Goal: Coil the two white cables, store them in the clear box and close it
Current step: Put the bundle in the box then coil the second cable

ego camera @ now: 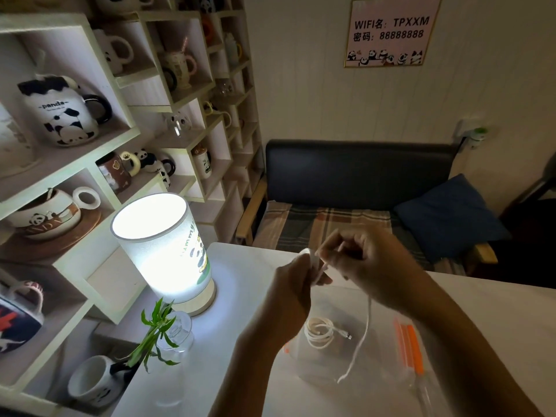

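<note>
Both hands are raised above the white table (496,311). My left hand (293,291) pinches several loops of a white cable (365,332). My right hand (365,263) grips the same cable just beside it. The cable's free end hangs down to about the box's front edge. Below the hands, a coiled white cable (319,331) with its plug showing lies inside the clear box (316,374). The clear lid (421,383) with orange clips rests on the table to the right of the box.
A lit cylinder lamp (164,248) stands at the table's left. A glass vase with a green plant (168,341) is near the front left edge. Shelves of panda mugs (69,115) fill the left wall. A bench with a blue cushion (448,218) lies beyond the table.
</note>
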